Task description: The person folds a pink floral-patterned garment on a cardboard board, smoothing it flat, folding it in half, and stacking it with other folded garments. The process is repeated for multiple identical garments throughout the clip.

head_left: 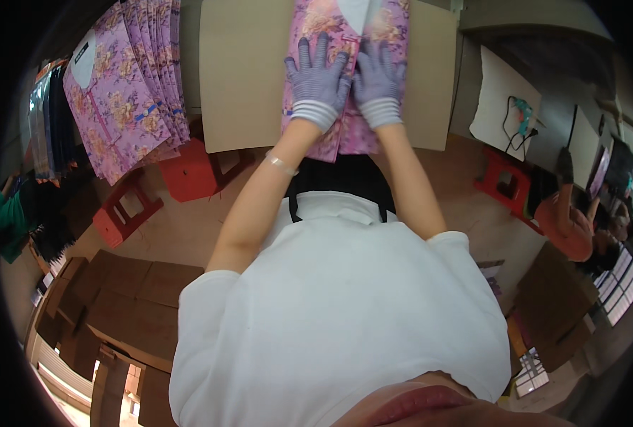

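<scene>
A pink floral garment (348, 132) lies folded flat on a beige board (242, 78) before me, a white patch showing at its neck. My left hand (321, 80), in a striped grey-purple glove, rests on its left half with the fingers spread. On the other side of the front seam, my similarly gloved right hand (378, 84) presses flat, its fingers extended. Both palms touch the cloth and neither hand grips anything. The garment's far end runs out of the picture at the top.
Several matching folded garments (121, 107) lie overlapping at the left. Red stools (192, 171) stand below them. On a white board (491, 99) at the right rests a teal corded tool (522, 116). Brown cartons (135, 302) are stacked at lower left. Another person (569, 220) is at the right.
</scene>
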`<control>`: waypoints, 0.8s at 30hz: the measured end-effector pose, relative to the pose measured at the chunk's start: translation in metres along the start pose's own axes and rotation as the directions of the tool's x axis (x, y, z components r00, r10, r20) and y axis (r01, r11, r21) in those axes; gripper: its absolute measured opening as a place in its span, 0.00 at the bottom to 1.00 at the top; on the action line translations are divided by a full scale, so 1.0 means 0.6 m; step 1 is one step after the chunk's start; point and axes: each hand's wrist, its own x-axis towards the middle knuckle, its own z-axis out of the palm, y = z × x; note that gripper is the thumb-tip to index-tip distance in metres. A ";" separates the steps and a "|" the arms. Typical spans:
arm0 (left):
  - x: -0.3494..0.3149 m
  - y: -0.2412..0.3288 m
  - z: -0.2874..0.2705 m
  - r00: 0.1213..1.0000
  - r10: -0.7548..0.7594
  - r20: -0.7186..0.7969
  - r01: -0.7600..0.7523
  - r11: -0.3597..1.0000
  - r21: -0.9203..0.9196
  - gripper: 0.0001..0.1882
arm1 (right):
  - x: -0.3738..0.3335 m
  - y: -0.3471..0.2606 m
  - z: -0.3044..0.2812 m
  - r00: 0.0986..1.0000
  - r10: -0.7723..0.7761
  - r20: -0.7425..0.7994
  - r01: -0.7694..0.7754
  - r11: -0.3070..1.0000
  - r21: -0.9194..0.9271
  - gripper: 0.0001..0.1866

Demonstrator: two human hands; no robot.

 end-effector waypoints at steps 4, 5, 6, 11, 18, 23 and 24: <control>0.009 -0.019 0.045 0.995 -0.057 0.080 0.041 0.982 0.183 0.29 | -0.007 0.047 0.061 0.994 -0.047 0.098 0.046 0.999 0.011 0.24; 0.011 -0.043 0.036 0.999 -0.038 -0.023 0.035 0.993 -0.111 0.30 | -0.008 0.064 0.045 1.000 -0.015 -0.012 0.016 0.997 0.076 0.24; 0.013 -0.077 0.023 0.991 -0.047 -0.128 -0.007 0.919 -0.394 0.32 | -0.015 0.088 0.020 0.993 0.026 -0.119 -0.009 0.990 0.143 0.24; -0.002 -0.172 -0.017 0.948 -0.316 0.042 0.129 0.261 -0.957 0.35 | -0.012 0.155 -0.041 0.936 0.350 0.027 -0.220 0.524 0.823 0.23; 0.026 0.004 0.025 0.942 -0.166 0.291 0.073 0.949 0.306 0.33 | -0.011 0.084 0.011 0.975 0.200 0.094 -0.218 0.938 0.268 0.24; 0.012 -0.100 0.071 0.986 -0.070 -0.149 0.009 0.927 -0.376 0.32 | 0.003 0.122 -0.039 0.982 0.187 -0.032 -0.147 0.859 0.491 0.24; 0.005 -0.122 0.043 0.982 -0.159 -0.099 0.049 0.731 -0.681 0.30 | -0.021 0.164 -0.056 0.960 0.278 0.034 -0.217 0.662 0.718 0.25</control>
